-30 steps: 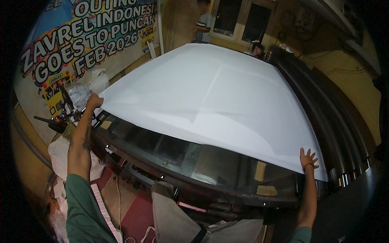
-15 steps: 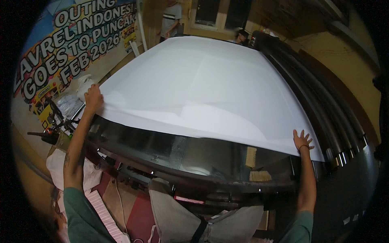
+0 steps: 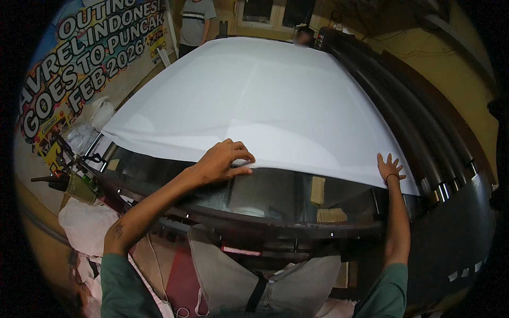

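A large white sheet of cloth (image 3: 249,100) lies stretched over a long dark glossy table (image 3: 249,196), its near edge slightly rippled. My left hand (image 3: 225,161) is at the middle of that near edge, thumb and fingers apart with a gap between them. Whether its fingertips touch the cloth is hard to make out. At the near right corner, my right hand (image 3: 389,167) rests flat on the sheet with fingers spread. Just beyond the cloth's edge, two tan ribbed blocks (image 3: 317,191) lie on the bare strip of table between my hands.
Long dark rollers (image 3: 403,111) run along the table's right side. A person in a grey shirt (image 3: 197,24) stands at the far left; another person's head (image 3: 304,36) shows at the far end. A printed banner (image 3: 90,58) and clear plastic bags (image 3: 82,135) are at the left.
My left hand has left the cloth's left corner and moved right to the middle of the near edge. My right hand stays spread at the right corner.
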The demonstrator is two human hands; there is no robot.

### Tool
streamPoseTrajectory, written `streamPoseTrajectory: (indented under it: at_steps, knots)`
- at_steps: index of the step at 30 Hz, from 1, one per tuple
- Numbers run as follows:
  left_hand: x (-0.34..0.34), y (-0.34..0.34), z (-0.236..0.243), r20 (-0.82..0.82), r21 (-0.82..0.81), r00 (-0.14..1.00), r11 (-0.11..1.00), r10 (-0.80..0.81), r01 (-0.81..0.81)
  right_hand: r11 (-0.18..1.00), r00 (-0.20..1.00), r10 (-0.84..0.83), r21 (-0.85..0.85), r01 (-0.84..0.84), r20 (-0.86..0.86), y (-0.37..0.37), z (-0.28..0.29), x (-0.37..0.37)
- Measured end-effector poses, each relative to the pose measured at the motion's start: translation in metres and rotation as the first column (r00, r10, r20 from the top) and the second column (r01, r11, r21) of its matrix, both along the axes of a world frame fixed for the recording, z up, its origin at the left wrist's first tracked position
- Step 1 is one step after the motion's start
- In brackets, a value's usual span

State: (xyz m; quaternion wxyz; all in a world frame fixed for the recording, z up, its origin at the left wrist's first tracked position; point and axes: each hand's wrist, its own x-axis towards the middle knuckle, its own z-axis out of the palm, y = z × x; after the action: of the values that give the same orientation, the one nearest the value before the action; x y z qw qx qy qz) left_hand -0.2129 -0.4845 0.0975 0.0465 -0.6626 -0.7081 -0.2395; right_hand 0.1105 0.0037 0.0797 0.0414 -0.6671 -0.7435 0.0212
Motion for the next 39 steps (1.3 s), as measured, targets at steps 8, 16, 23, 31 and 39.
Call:
streamPoseTrajectory:
  at_steps: [8, 16, 23, 31, 39]
  knots:
    - [0.003, 0.011, 0.001, -0.058, -0.048, 0.984, 0.984, 0.167, -0.170, 1.000, 1.000, 0.015, 0.003, -0.015, 0.002, 0.003, 0.000, 0.003]
    - [0.008, 0.004, 0.006, -0.125, -0.216, 0.992, 0.976, -0.031, 0.003, 0.998, 0.992, 0.069, 0.005, -0.070, 0.101, 0.000, 0.009, 0.000]
    - [0.004, 0.053, 0.054, 0.035, -0.537, 0.999, 0.844, -0.003, 0.022, 0.996, 0.998, 0.070, -0.055, -0.070, -0.001, -0.021, 0.000, -0.015]
    - [0.003, 0.163, 0.021, -0.127, -0.047, 0.992, 0.999, -0.021, 0.015, 0.996, 0.997, 0.081, -0.023, -0.081, -0.014, -0.024, 0.002, -0.012]
    - [0.004, 0.171, -0.025, -0.134, -0.363, 0.991, 0.930, 0.008, -0.057, 0.983, 0.987, 0.160, -0.094, -0.160, -0.004, -0.013, 0.007, -0.015]
